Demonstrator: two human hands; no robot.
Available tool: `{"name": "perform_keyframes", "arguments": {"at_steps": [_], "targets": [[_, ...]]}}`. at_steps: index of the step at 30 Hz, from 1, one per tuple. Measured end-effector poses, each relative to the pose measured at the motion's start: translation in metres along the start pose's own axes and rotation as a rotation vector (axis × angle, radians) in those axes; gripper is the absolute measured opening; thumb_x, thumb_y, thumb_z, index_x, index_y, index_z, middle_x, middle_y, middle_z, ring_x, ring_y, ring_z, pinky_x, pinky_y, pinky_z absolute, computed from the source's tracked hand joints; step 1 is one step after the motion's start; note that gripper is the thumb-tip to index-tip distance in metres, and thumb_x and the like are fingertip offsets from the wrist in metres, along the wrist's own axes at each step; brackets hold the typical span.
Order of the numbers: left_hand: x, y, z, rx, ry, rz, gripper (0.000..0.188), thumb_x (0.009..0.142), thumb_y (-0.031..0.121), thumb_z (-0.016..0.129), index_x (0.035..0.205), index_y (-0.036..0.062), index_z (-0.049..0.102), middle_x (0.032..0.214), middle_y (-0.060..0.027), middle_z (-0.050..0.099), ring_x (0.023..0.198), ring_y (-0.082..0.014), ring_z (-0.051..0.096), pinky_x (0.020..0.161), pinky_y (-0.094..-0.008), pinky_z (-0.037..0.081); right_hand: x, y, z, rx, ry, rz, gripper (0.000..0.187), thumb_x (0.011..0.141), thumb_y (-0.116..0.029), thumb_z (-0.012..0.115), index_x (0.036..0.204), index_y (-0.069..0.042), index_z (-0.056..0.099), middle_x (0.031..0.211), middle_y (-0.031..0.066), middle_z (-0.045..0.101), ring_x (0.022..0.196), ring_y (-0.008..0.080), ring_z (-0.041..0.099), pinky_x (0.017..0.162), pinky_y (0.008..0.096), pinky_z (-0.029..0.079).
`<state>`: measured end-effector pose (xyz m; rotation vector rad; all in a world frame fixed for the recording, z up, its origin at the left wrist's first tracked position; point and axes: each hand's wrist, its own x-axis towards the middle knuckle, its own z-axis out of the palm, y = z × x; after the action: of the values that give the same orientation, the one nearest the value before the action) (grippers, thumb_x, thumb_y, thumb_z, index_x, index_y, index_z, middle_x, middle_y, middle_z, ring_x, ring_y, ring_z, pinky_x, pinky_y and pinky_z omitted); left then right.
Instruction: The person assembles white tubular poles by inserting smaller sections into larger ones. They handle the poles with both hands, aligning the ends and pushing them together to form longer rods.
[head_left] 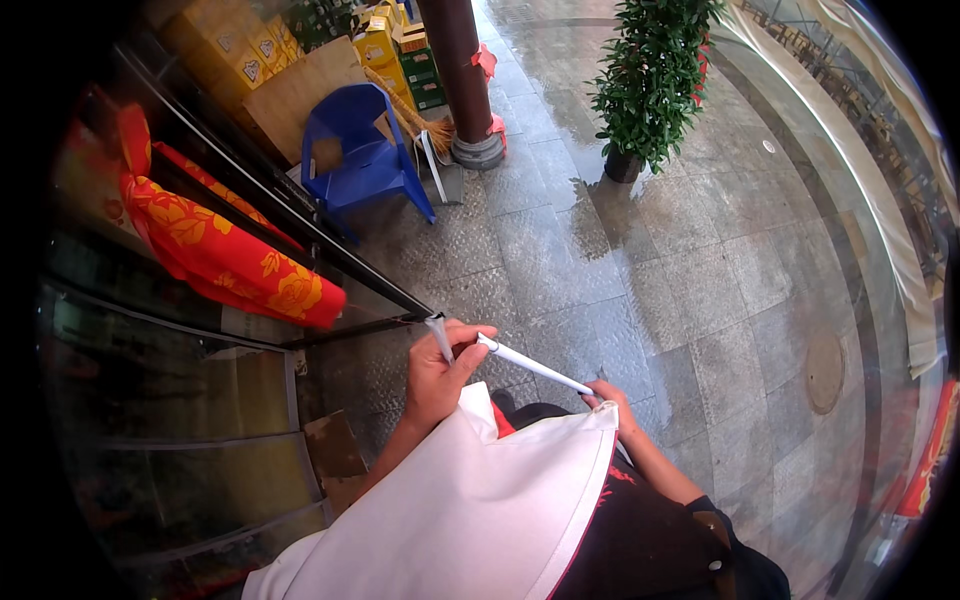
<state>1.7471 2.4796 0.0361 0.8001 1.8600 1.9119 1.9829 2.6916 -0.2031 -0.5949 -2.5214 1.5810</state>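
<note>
A slim white rod [535,367] slants between my two hands, its upper end at my left fingertips and its lower end in my right hand. My left hand [437,378] is closed in a pinch near that upper end. A short greyish strip [438,335] sticks up by its fingers; what it belongs to is hidden. My right hand [618,408] is closed round the rod's lower end, next to the gathered corner of a white cloth [450,500]. This cloth has a thin red edge and drapes across my left forearm and front. A bit of red shows under its fold.
At left stands a dark-framed glass door [370,272] with a red and yellow flowered cloth [230,250]. Beyond are a blue plastic chair [365,160], a straw broom [425,125], yellow boxes [380,48] and a brown column [455,70]. A potted plant [650,90] stands on wet paving [700,290].
</note>
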Motion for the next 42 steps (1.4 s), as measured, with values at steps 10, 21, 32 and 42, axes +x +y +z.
{"name": "perform_keyframes", "arguments": {"at_steps": [10,21,32,42], "targets": [[0.007,-0.007,-0.007,0.023,0.198,-0.007,0.007,0.088,0.004,0.07,0.085,0.0001,0.065,0.075,0.0028,0.055,0.064,-0.0034,0.047,0.054,-0.0201,0.035,0.0,-0.002,-0.008,0.123,0.149,0.053,0.016,0.084,-0.014,0.073,0.09,-0.003,0.063,0.083,0.0127,0.068,0.079,0.0237,0.066,0.074,0.0348,0.051],[0.02,-0.015,-0.021,-0.013,0.179,-0.185,0.01,0.092,0.01,0.067,0.09,0.0002,0.066,0.067,0.005,0.051,0.057,-0.0016,0.041,0.05,-0.0195,0.03,-0.008,-0.016,-0.042,-0.076,0.062,0.014,0.013,0.081,-0.008,0.073,0.086,-0.002,0.063,0.075,0.0081,0.067,0.069,0.0144,0.063,0.064,0.0297,0.05],[0.029,-0.035,-0.044,-0.047,0.408,-0.116,0.012,0.096,0.013,0.061,0.091,0.0031,0.061,0.068,0.0043,0.051,0.057,-0.0016,0.043,0.048,-0.0191,0.029,-0.005,-0.058,-0.054,0.13,-0.286,-0.049,0.02,0.096,-0.018,0.049,0.098,-0.003,0.061,0.073,0.0049,0.063,0.062,0.0129,0.059,0.061,0.029,0.048],[0.026,-0.086,-0.053,-0.311,0.274,-0.324,0.033,0.103,0.028,0.048,0.095,0.0021,0.067,0.088,-0.0055,0.067,0.063,-0.0047,0.049,0.046,-0.0206,0.032,-0.016,-0.061,-0.065,0.018,-0.397,0.09,0.021,0.096,-0.021,0.053,0.097,-0.003,0.063,0.069,0.0043,0.063,0.062,0.013,0.061,0.059,0.0298,0.049]]}}
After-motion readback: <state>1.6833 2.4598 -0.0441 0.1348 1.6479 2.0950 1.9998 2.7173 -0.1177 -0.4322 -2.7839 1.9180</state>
